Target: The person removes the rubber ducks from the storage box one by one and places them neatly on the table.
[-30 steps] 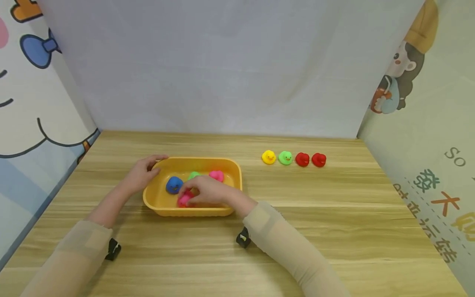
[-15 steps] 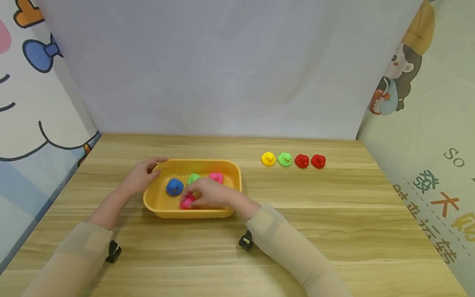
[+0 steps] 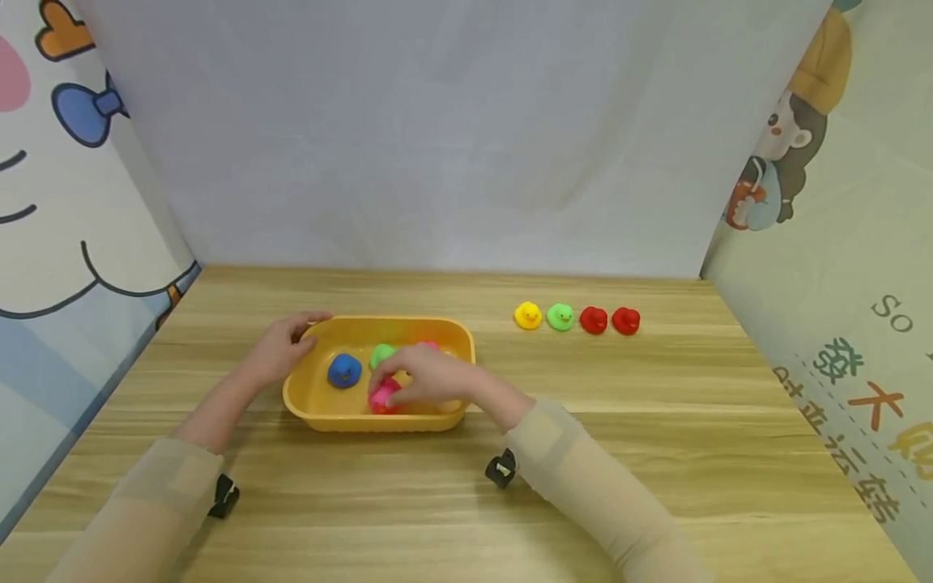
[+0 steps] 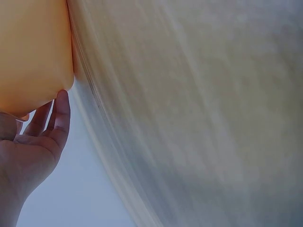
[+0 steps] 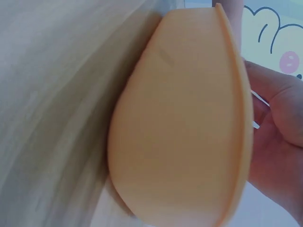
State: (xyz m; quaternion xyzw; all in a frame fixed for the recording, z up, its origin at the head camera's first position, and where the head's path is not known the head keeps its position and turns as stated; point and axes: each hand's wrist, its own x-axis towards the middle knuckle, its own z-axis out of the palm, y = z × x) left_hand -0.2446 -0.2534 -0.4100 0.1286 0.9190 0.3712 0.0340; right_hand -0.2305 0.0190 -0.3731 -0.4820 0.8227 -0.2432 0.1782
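A yellow plastic basin [image 3: 309,409] stands on the table with rubber ducks inside. At its left end my left hand [image 3: 277,352] holds the rim; in the left wrist view its fingers [image 4: 62,113] touch the outer wall. My right hand [image 3: 435,374] reaches over the near right side and pinches a pink rubber duck [image 3: 383,397] low in the basin. To the left of that duck lies a blue duck [image 3: 344,371]. Behind the fingers a green duck [image 3: 381,356] shows, and another pink duck [image 3: 431,345] is mostly covered by the hand. The right wrist view shows the basin's outside [image 5: 184,118].
In a row on the table [image 3: 656,453], right of the basin, sit a yellow duck [image 3: 528,316], a green duck [image 3: 560,317] and two red ducks, one at the middle right [image 3: 594,320] and one at the end [image 3: 625,321]. A pale cloth hangs behind.
My right hand has shifted slightly right inside the basin, and the pinched pink duck has moved with it. My left hand stays at the basin's left rim.
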